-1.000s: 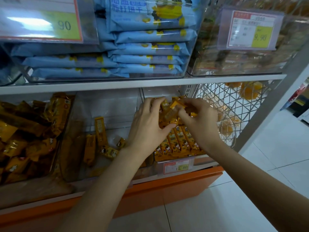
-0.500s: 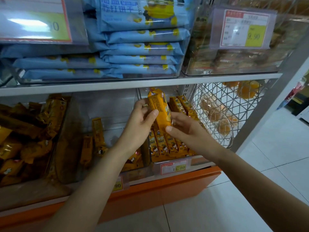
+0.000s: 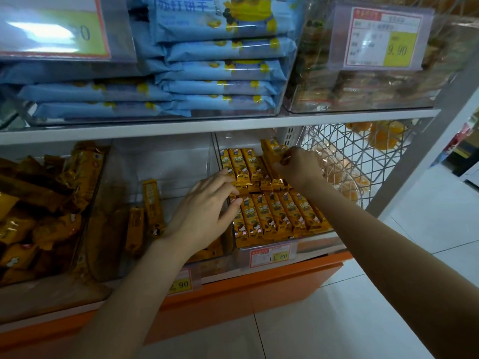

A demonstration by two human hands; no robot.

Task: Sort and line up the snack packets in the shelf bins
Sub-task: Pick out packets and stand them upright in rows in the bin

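Head view, lower shelf.

1. Clear bin (image 3: 315,233), under both hands. It holds orange snack packets in two ranks: a front row (image 3: 282,213) lying flat and side by side, and a back row (image 3: 243,164) beyond it, only part filled.
2. Right hand (image 3: 298,168), fingers curled and pinching a tilted packet (image 3: 269,151) at the right end of the back row. The packet stands on a slant and has not been laid flat.
3. Left hand (image 3: 204,208), fingers spread and lightly bent. The tips rest where the two rows meet at their left edge, and it grips nothing.
4. Loose packets (image 3: 150,200), left of the left hand in the neighbouring bin, propped at odd angles.
5. Wire basket (image 3: 363,161), right of the right hand.
6. Blue packets (image 3: 223,71), stacked on the shelf above both hands.

Step in hand, as I judge it: filling out the back row. The next move calls for lowering the tilted packet flat beside its neighbours, with the left hand keeping the ranks square.

Hard to make out: the right fingertips are hidden behind the packet, the basket's contents blur to yellow shapes, and the print on the price tag (image 3: 270,256) is only partly legible.
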